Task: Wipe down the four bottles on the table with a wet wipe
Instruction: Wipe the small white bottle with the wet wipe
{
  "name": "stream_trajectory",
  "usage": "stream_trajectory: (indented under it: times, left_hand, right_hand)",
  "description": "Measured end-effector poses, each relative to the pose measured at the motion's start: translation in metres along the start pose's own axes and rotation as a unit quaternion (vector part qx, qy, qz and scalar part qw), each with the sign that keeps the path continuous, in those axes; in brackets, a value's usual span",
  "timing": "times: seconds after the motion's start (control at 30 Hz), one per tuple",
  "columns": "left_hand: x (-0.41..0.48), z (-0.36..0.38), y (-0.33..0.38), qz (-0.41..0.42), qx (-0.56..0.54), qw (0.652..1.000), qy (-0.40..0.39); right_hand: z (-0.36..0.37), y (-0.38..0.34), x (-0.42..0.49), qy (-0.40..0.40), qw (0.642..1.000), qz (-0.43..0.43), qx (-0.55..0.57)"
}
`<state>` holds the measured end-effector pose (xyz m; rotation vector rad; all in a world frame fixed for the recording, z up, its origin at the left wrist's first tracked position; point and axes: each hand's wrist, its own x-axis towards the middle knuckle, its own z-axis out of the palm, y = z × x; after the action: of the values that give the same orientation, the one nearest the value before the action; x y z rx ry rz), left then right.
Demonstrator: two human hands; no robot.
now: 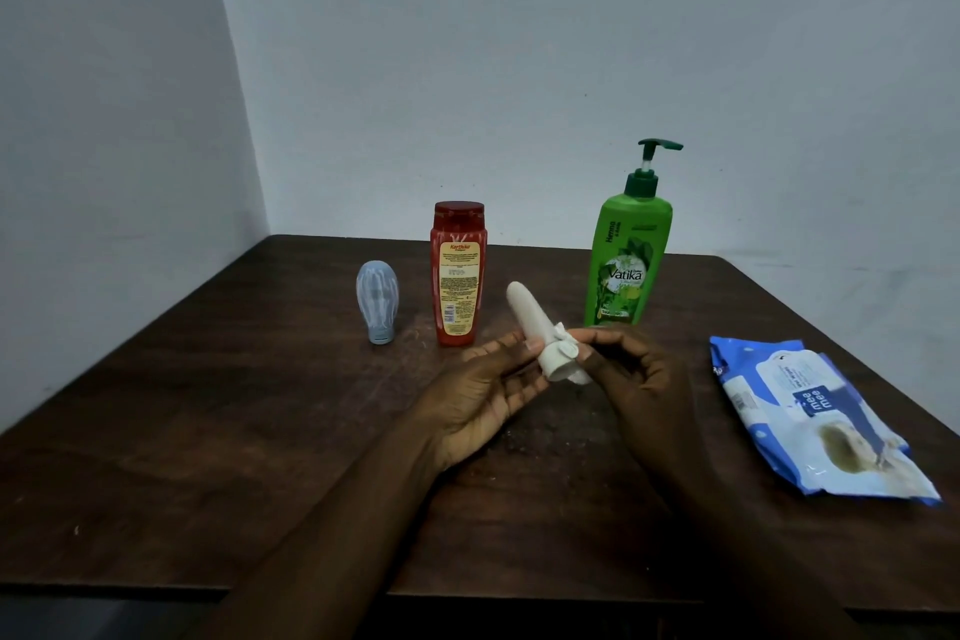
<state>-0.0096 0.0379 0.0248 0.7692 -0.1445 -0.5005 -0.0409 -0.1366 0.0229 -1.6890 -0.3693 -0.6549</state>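
A slim white bottle is held tilted above the dark wooden table, its cap end toward me. My left hand cradles its lower end with fingers apart. My right hand pinches a small white wet wipe against the bottle near the cap. Behind stand a red bottle, a green pump bottle and a small pale blue bottle resting on its cap.
A blue and white wet wipe pack lies on the right side of the table, its flap open. Grey walls meet in a corner behind the table. The table's front edge runs just below my forearms.
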Motion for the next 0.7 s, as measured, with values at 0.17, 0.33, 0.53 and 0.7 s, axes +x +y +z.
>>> stream_trajectory:
  times: [0.17, 0.33, 0.53, 0.7]
  left_hand:
    - [0.001, -0.002, 0.0, 0.01, 0.018, 1.0, -0.007]
    - [0.003, -0.004, 0.0, 0.023, 0.025, 0.999, 0.0]
    - [0.005, -0.007, -0.002, 0.042, 0.037, 0.998, 0.017]
    - [0.007, -0.007, -0.003, 0.057, 0.059, 0.996, 0.029]
  right_hand:
    - [0.002, -0.002, -0.002, 0.0, 1.0, -0.014, -0.019]
    - [0.002, -0.003, -0.002, 0.002, 0.996, -0.056, -0.07]
    - [0.005, -0.009, -0.005, -0.002, 0.971, -0.168, -0.168]
    - [0.012, -0.011, -0.011, -0.029, 0.942, -0.241, -0.233]
